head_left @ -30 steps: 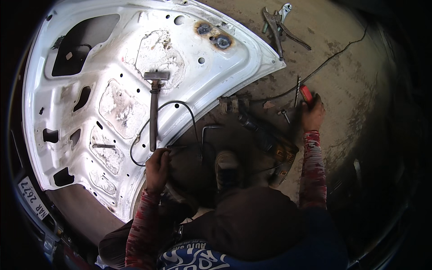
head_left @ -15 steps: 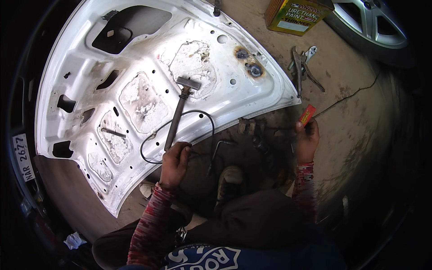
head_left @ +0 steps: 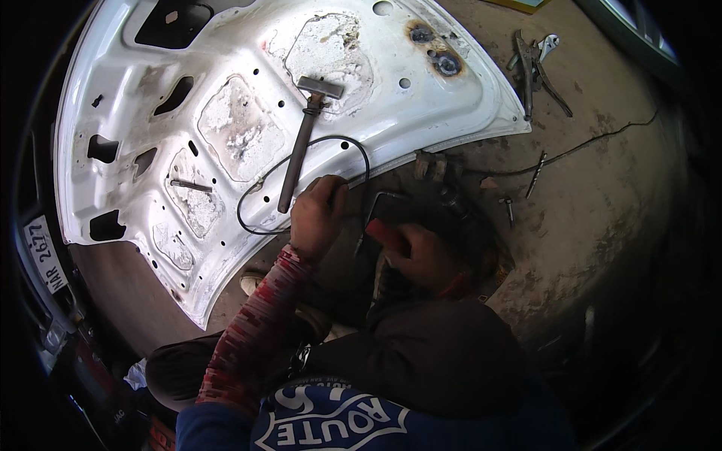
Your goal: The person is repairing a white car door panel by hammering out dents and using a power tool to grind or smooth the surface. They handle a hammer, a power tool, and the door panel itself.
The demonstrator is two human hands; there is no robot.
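Note:
A white car hood panel [head_left: 406,161] lies underside up in front of me. At its near edge my left hand [head_left: 317,214] has its fingers curled; what they hold, if anything, is hidden. Close to that hand are a thin black cable [head_left: 366,154] looped over the panel and a hammer [head_left: 298,158] lying with its handle end toward me. My right hand [head_left: 425,259] grips a small red box [head_left: 388,236] above my lap. Between the hands and the panel edge is a bent L-shaped metal bar [head_left: 368,218].
Pliers [head_left: 525,75] and a wrench [head_left: 549,46] lie on the floor at the right. Nearer are a drill bit [head_left: 536,174], a small metal T-shaped piece [head_left: 509,210] and a dark power tool [head_left: 453,201] with a cord. A wheel [head_left: 639,37] stands far right; a car bumper [head_left: 56,301] is at left.
My right hand has swung left and inward with the red box, from the floor side to near my left hand. The view has shifted, so the paint tin is mostly out of sight.

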